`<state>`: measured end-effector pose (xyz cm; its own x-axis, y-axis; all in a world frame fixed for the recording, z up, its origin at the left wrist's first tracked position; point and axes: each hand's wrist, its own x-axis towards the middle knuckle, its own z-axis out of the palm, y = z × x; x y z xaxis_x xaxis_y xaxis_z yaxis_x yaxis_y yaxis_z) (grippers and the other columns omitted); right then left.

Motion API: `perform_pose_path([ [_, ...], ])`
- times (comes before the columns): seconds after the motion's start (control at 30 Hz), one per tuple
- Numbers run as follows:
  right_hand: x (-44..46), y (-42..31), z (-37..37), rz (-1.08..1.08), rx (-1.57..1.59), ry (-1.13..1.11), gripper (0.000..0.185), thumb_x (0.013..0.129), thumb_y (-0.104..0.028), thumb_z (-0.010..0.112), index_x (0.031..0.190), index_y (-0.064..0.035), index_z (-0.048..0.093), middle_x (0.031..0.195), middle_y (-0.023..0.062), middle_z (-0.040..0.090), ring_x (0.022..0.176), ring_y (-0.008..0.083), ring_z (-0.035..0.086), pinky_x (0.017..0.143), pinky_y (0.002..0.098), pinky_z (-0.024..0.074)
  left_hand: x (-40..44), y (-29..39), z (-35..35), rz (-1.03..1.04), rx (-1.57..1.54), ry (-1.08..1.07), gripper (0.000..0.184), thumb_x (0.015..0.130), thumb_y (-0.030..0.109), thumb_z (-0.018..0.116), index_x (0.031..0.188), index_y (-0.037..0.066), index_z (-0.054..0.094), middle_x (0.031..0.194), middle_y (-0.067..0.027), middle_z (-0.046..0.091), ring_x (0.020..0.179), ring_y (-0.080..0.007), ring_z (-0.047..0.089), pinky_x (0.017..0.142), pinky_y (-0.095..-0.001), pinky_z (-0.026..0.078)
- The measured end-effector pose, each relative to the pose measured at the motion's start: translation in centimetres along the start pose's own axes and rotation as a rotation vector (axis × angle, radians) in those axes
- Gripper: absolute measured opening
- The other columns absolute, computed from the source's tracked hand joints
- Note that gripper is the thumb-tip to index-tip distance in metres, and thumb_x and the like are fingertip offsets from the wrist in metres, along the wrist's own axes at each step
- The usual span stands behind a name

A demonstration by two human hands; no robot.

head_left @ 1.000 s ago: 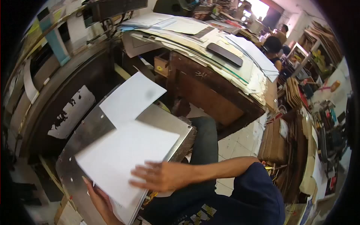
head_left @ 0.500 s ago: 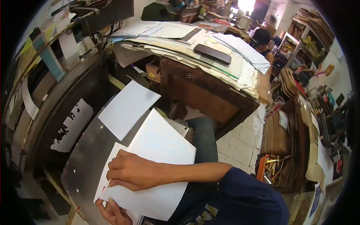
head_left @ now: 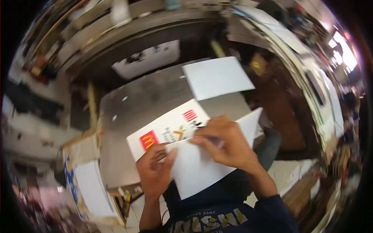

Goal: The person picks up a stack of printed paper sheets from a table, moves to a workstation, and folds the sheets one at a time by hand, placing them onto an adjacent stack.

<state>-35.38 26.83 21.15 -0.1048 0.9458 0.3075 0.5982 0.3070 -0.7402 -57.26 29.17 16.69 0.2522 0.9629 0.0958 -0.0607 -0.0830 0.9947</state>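
A white sheet of paper (head_left: 198,171) is held up between my hands, its lower part hanging over my lap. My left hand (head_left: 155,171) pinches its upper left corner between thumb and fingers. Further along the same edge, my right hand (head_left: 229,143) grips the paper with bent fingers and thumb. Just behind it lies a white printed sheet (head_left: 171,124) with red and coloured logos, partly covered by the held paper and my right hand. Whether the two are joined cannot be made out.
The dark grey work table (head_left: 132,112) carries another white sheet (head_left: 217,77) at its far right. A wooden desk (head_left: 287,112) stacked with papers stands to the right. On the left, a white pad of paper (head_left: 91,186) rests on a stand. A torn white sheet (head_left: 151,60) lies behind the table.
My view has swung left and down. The paper has been lifted and turned, revealing the printed logos. My right hand has gone from lying flat across it to gripping its edge.
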Motion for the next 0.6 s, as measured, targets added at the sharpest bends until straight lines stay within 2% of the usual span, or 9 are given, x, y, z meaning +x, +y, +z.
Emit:
perform_pose_path([
  [0.1,-0.2,-1.7,0.7,-0.134,-0.225,0.186,0.027,0.082,-0.007,0.075,0.108,0.0001,0.071,0.099,0.0146,0.067,0.089,0.0303,0.063,0.08,0.0399,0.0509,-0.1,1.6,0.5,0.015,-0.048,-0.01,0.01,0.094,-0.003,0.066,0.102,-0.008,0.064,0.098,-0.015,0.073,0.094,-0.0138,0.071,0.071,-0.0221,0.058],
  [0.13,-0.3,-2.1,0.8,-0.148,-0.216,0.162,0.027,0.082,-0.007,0.075,0.108,0.0001,0.071,0.099,0.0146,0.067,0.089,0.0303,0.063,0.08,0.0399,0.0509,-0.1,1.6,0.5,0.012,-0.051,0.018,0.01,0.094,-0.003,0.066,0.102,-0.008,0.064,0.098,-0.015,0.073,0.094,-0.0138,0.071,0.071,-0.0221,0.058],
  [0.2,-0.6,-2.6,1.1,-0.374,-0.258,0.027,0.038,0.078,-0.002,0.072,0.115,0.0035,0.066,0.103,0.0151,0.061,0.092,0.0294,0.061,0.079,0.0374,0.0537,-0.3,1.5,0.5,0.027,-0.068,0.021,0.01,0.093,-0.004,0.067,0.101,-0.008,0.063,0.096,-0.0154,0.074,0.089,-0.0122,0.071,0.065,-0.022,0.059],
  [0.33,0.0,-3.2,1.5,-0.451,-0.354,-0.053,0.042,0.077,0.0,0.067,0.118,0.0091,0.063,0.103,0.0167,0.061,0.094,0.0288,0.062,0.08,0.0377,0.0557,-0.9,2.4,0.6,0.038,-0.008,0.021,0.011,0.092,-0.004,0.067,0.102,-0.007,0.065,0.095,-0.0149,0.075,0.086,-0.0126,0.072,0.066,-0.0219,0.059],
  [0.43,0.1,-3.7,1.4,-0.501,-0.418,-0.065,0.044,0.076,-0.002,0.068,0.118,0.01,0.063,0.106,0.0185,0.063,0.096,0.0292,0.063,0.081,0.0373,0.0566,-1.1,2.6,0.6,0.059,0.049,0.044,0.011,0.09,-0.005,0.068,0.101,-0.006,0.066,0.094,-0.0148,0.075,0.085,-0.0143,0.073,0.067,-0.0236,0.061],
  [0.53,-0.2,-3.9,1.3,-0.52,-0.481,-0.108,0.046,0.075,-0.005,0.068,0.118,0.0117,0.063,0.108,0.0206,0.064,0.099,0.0301,0.063,0.083,0.037,0.0573,-1.2,2.7,0.6,0.121,0.149,0.015,0.013,0.087,-0.007,0.069,0.099,-0.005,0.068,0.092,-0.0146,0.076,0.084,-0.0177,0.075,0.068,-0.0265,0.063],
  [0.6,-0.3,-4.2,1.2,-0.537,-0.529,-0.13,0.047,0.076,-0.007,0.067,0.118,0.0121,0.063,0.108,0.0212,0.065,0.098,0.0307,0.063,0.083,0.0372,0.0576,-1.0,2.7,0.6,0.265,0.316,0.014,0.016,0.083,-0.008,0.071,0.098,-0.003,0.069,0.091,-0.0151,0.075,0.083,-0.021,0.076,0.068,-0.0288,0.063],
])
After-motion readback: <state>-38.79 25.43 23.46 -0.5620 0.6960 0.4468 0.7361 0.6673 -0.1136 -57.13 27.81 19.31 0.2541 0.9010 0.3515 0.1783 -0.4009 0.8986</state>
